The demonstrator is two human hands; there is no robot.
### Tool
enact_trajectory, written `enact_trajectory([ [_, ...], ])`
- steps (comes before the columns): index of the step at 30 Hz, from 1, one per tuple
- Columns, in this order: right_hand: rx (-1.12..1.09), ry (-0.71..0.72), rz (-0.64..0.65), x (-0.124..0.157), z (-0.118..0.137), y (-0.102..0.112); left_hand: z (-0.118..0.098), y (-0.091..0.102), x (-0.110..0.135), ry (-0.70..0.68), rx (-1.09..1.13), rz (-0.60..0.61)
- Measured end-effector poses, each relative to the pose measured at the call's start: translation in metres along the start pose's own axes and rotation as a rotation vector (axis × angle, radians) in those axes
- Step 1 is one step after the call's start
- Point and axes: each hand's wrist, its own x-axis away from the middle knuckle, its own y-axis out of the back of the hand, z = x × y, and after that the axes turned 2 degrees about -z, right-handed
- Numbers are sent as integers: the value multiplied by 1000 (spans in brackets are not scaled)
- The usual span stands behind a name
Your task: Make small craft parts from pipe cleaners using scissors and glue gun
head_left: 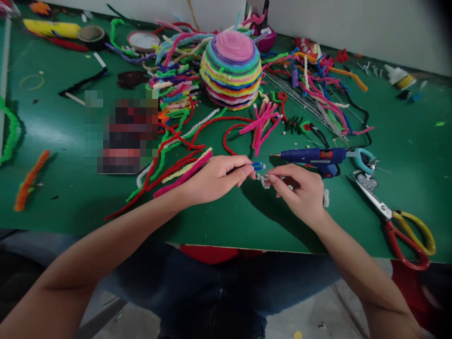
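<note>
Near the front of the green table (219,221), my left hand (221,176) pinches a short blue fuzzy stem (258,166) with a pale tip. Close to its right, my right hand (300,190) has thumb and forefinger closed on a crinkled whitish fuzzy stem (263,181). The two pieces are almost together; whether they touch I cannot tell. Behind my right hand lies a blue glue gun (314,155), its nozzle pointing left. Pink fuzzy stems (262,123) are crossed in a pile just beyond my fingers.
A striped multicoloured ball (231,70) stands at the back among heaps of coloured stems (178,87). Scissors with red and yellow handles (391,216) lie at right, below teal-handled pliers (365,161). A partly pixelated phone-like dark object (123,136) and an orange stem (31,181) are left.
</note>
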Motion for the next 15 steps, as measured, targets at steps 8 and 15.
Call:
enact_trajectory([
  [8,-170,-159,-126,5,6,-4,-4,-4,0,-4,54,49],
  [15,-232,-144,-138,7,7,-6,-4,-5,1,10,58,64],
])
